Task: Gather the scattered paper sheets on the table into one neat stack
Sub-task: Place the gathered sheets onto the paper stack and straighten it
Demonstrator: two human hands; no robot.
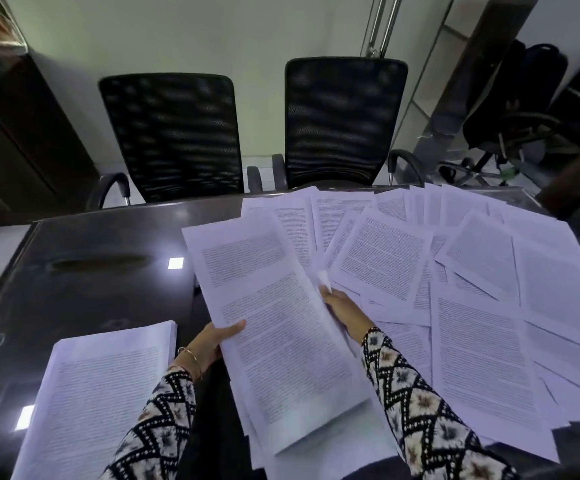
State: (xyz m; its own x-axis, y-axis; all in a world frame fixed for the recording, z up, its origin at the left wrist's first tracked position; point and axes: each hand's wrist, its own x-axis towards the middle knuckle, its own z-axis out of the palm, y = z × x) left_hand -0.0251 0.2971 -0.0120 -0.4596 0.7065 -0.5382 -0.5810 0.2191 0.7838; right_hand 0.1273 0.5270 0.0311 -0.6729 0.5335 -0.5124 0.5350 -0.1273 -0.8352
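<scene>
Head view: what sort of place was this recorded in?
Probably an office or meeting room: black mesh office chairs stand at a dark glossy table strewn with printed paper sheets.

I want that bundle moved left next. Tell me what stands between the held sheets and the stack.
Nothing visible does. Between the held sheets, gripped by the left hand, and the stack lie only a bare strip of table and that hand's own sleeve.
</scene>
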